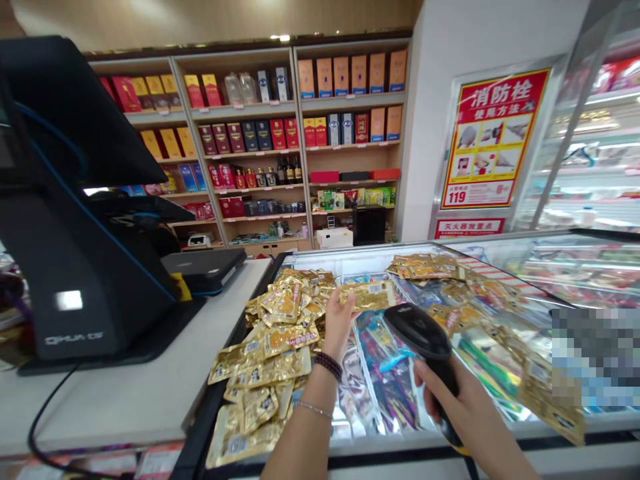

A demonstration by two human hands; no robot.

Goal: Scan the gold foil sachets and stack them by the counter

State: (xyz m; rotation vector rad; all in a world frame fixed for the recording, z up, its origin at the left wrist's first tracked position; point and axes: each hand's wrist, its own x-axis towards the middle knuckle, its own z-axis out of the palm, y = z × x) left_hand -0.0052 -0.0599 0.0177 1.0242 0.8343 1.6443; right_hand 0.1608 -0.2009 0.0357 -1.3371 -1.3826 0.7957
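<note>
On the left, a black screen [75, 220] stands on a white counter [125, 393]. Next to the counter is a glass-topped freezer [500, 435]. A big heap of gold packets [270, 360] lies on its left side, and a smaller heap of gold packets [430, 267] lies at the back on its right side. Both heaps are full, and nothing shows which packets have been dealt with. The left hand [340, 327] reaches up over the freezer with the wrist bent. Its fingers [345, 310] stay close together and pinch one gold packet [367, 297] by its edge. The right hand [450, 400] comes in from the lower right. Its fingers [430, 377] curl around a black scanner [423, 337], which points at that packet.
</note>
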